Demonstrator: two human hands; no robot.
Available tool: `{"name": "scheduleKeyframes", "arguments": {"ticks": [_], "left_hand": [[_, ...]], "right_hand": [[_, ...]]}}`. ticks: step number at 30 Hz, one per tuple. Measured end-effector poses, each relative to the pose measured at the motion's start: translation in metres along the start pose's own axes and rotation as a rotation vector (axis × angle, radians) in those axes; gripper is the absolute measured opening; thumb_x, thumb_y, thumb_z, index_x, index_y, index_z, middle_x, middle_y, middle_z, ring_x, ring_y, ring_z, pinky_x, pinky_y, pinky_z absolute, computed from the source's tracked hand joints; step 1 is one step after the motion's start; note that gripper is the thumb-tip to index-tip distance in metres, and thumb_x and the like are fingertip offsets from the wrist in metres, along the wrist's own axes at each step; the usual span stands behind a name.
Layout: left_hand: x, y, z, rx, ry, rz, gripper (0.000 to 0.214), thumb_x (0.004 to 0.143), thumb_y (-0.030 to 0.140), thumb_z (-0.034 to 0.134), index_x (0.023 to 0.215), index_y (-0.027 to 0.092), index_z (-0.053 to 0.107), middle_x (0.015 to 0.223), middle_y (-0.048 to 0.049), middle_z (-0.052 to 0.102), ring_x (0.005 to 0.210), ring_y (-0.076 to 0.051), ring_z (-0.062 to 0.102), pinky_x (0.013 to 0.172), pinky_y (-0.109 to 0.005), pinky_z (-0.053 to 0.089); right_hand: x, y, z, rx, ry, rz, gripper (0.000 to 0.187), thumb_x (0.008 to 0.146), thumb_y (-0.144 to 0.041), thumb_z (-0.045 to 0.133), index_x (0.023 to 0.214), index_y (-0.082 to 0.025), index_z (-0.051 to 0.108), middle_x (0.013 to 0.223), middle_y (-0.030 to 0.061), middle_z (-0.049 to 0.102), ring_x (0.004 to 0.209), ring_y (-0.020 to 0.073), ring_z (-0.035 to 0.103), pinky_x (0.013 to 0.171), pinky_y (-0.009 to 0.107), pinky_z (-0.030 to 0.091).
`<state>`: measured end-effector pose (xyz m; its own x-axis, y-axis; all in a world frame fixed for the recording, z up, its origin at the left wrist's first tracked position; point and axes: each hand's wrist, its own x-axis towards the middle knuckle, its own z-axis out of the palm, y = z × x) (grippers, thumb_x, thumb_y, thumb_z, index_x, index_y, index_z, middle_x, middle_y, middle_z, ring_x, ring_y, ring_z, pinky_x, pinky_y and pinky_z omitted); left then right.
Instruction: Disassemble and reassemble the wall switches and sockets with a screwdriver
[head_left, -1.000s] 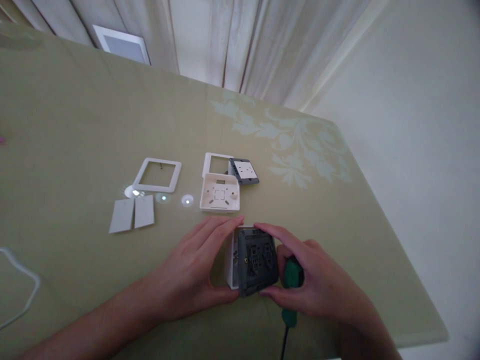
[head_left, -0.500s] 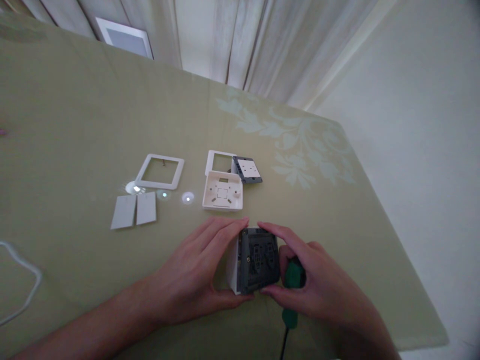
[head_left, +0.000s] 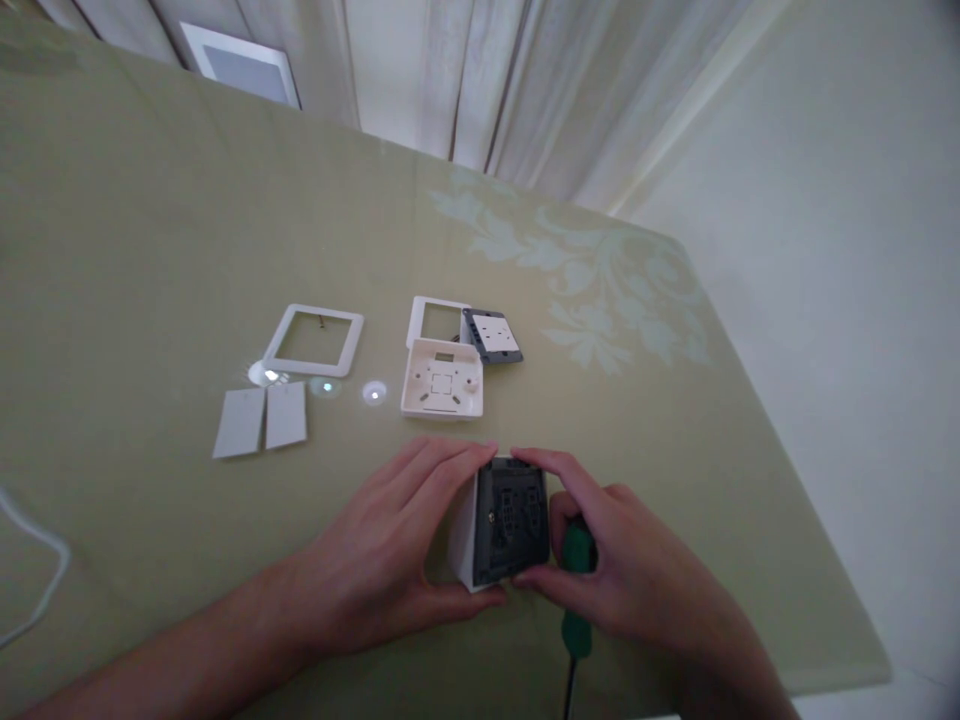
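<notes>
Between both hands stands a wall switch [head_left: 513, 520], its dark grey switch plate set against a white back box [head_left: 463, 545]. My left hand [head_left: 397, 540] is closed around the box's left side, fingers on the top edge and thumb underneath. With thumb and index finger, my right hand [head_left: 607, 550] pinches the plate's right part at top and bottom. Tucked in the curled fingers of that same hand is a screwdriver [head_left: 576, 635] with a green handle, its dark shaft pointing down toward me. One screw shows at the plate's left edge.
Beyond the hands lie a white back box [head_left: 442, 382], a socket module [head_left: 495, 335] and a white frame [head_left: 415, 318]. Further left are another frame [head_left: 349, 350] around a small screw and two white rocker covers [head_left: 240, 425] [head_left: 286, 415]. A white cable [head_left: 52, 545] lies at left.
The switch and both hands stay nearly in place; the plate has shifted slightly left and sits turned a little differently. The whole view has moved slightly.
</notes>
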<state>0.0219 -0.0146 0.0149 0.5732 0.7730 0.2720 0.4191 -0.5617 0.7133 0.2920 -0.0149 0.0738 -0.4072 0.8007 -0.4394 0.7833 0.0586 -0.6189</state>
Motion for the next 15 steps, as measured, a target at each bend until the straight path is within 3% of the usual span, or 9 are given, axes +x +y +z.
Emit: {"name": "scheduleKeyframes", "arguments": {"ticks": [8, 13, 15], "left_hand": [[0.0019, -0.0048, 0.0033, -0.088, -0.042, -0.086, 0.094, 0.086, 0.048, 0.093, 0.158, 0.033, 0.035, 0.151, -0.0106, 0.063, 0.138, -0.033, 0.065, 0.116, -0.05, 0.06], [0.0049, -0.0062, 0.0026, -0.147, -0.048, -0.102, 0.086, 0.085, 0.039, 0.092, 0.152, 0.034, 0.039, 0.148, -0.0075, 0.065, 0.137, -0.033, 0.065, 0.117, -0.052, 0.058], [0.0059, -0.0063, 0.0012, -0.163, -0.04, -0.111, 0.083, 0.084, 0.035, 0.091, 0.151, 0.034, 0.041, 0.147, -0.0075, 0.066, 0.135, -0.033, 0.067, 0.115, -0.052, 0.059]], "right_hand": [[0.0067, -0.0006, 0.0003, -0.022, 0.009, -0.037, 0.087, 0.083, -0.045, 0.095, 0.158, -0.029, 0.052, 0.103, 0.0038, 0.081, 0.092, 0.0285, 0.078, 0.083, 0.036, 0.055], [0.0089, -0.0015, 0.0036, -0.021, 0.043, -0.11, 0.092, 0.085, -0.045, 0.094, 0.164, -0.03, 0.049, 0.124, 0.0078, 0.082, 0.095, 0.0269, 0.08, 0.09, 0.039, 0.058], [0.0089, -0.0008, 0.0016, -0.009, 0.073, -0.142, 0.091, 0.085, -0.048, 0.095, 0.163, -0.03, 0.052, 0.123, 0.007, 0.082, 0.091, 0.0242, 0.079, 0.087, 0.036, 0.058]]}}
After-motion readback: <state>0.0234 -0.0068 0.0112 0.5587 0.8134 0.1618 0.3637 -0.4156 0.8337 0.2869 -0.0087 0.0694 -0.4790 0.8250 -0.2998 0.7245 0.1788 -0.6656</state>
